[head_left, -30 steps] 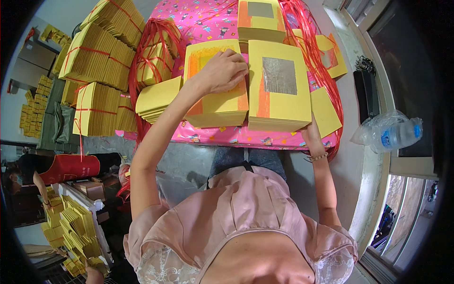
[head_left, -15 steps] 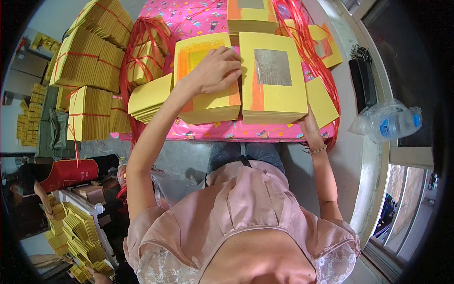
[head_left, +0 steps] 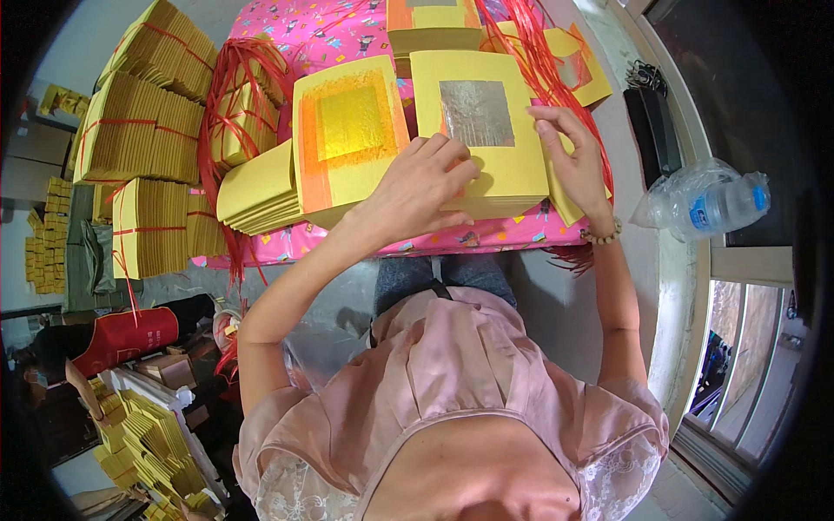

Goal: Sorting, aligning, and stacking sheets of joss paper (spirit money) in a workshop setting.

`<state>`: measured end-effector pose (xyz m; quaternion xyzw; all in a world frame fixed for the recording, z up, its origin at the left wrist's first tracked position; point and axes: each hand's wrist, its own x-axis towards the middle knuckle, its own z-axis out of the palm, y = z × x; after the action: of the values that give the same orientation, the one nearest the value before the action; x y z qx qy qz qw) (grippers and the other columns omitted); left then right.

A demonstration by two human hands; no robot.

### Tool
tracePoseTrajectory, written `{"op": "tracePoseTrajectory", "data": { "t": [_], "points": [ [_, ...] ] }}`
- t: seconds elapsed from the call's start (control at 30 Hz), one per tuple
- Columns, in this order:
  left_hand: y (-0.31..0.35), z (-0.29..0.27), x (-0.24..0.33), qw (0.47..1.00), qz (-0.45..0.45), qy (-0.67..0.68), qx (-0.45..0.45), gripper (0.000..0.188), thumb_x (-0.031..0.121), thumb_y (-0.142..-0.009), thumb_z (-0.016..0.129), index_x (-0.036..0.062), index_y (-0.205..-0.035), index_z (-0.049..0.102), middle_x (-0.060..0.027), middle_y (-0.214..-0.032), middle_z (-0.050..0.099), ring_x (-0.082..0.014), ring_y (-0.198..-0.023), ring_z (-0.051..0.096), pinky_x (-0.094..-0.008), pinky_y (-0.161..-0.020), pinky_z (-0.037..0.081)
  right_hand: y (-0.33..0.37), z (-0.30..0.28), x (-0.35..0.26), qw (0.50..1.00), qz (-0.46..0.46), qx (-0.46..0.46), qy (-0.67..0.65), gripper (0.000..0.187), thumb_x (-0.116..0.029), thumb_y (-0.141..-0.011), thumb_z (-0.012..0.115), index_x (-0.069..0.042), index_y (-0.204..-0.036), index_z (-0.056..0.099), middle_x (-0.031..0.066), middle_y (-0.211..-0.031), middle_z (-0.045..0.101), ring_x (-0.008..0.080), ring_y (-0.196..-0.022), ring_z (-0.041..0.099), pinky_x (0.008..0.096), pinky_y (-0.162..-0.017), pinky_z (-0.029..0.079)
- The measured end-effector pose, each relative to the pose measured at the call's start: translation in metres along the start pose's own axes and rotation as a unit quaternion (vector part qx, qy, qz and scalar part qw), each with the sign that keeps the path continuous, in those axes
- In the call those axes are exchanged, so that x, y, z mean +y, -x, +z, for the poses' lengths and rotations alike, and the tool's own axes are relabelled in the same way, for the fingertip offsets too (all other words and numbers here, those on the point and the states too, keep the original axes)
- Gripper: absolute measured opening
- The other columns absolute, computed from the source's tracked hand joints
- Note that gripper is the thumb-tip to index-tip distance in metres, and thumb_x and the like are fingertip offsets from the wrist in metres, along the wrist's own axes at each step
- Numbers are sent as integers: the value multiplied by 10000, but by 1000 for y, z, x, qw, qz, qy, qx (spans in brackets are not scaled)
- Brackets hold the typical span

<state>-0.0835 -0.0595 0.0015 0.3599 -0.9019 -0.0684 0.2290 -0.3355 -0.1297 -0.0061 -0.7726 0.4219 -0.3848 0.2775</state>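
A stack of yellow paper sheets with a silver square on top sits in front of me on the table. My left hand rests over its near left corner, fingers bent and thumb apart at the front edge. By the stack's right edge is my right hand, its thumb and fingers spread with nothing between them. Left of the silver-square stack stands another yellow stack with a gold square framed in orange. My left forearm crosses in front of its near right part. A folded yellow sheet lies partly behind my right hand.
Pink patterned cloth covers the table. Red string trails along its right side, with more string at left. Tied yellow bundles are piled left. A bagged plastic bottle lies right. At lower left a person in a red apron handles yellow paper.
My left hand has moved from the gold-square stack to the silver-square stack's near left corner. My right hand has risen from its near right corner to its right edge, fingers spreading.
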Motion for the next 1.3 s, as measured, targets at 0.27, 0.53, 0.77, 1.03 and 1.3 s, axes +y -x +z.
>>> {"op": "tracePoseTrajectory", "data": {
  "t": [0.27,0.53,0.77,1.03,1.3],
  "points": [
    [13,-7,-1,995,-103,-4,-8,565,270,-627,839,100,-1094,571,-75,-1023,539,-274,-972,509,-385,-832,408,16,-5,-34,958,-166,-175,157,312,-210,-801,723,-23,-1032,631,125,-1025,636,300,-985,593,388,-848,464],
    [26,8,-4,993,-100,1,58,417,194,-671,787,96,-1012,568,-64,-946,555,-266,-933,526,-390,-837,400,19,4,-24,952,-187,-177,166,332,-220,-739,769,-25,-987,664,110,-999,650,285,-943,611,382,-802,496],
    [33,11,2,982,-142,58,111,271,207,-757,746,80,-948,602,-74,-838,566,-276,-828,561,-391,-774,427,17,6,-19,951,-225,-140,158,198,-184,-743,759,-38,-865,702,77,-905,671,247,-838,630,357,-721,521],
    [34,12,2,978,-141,68,138,205,213,-793,731,61,-894,638,-83,-748,577,-279,-741,579,-388,-723,441,12,2,-21,954,-193,-169,156,190,-163,-837,693,9,-917,691,119,-913,686,280,-846,645,360,-745,520],
    [31,15,-1,972,-155,80,156,149,202,-813,713,60,-840,677,-98,-710,600,-298,-691,585,-392,-666,452,10,2,-20,958,-186,-163,144,185,-210,-864,658,-30,-884,689,79,-863,679,271,-794,646,364,-684,511]
  ]
}}
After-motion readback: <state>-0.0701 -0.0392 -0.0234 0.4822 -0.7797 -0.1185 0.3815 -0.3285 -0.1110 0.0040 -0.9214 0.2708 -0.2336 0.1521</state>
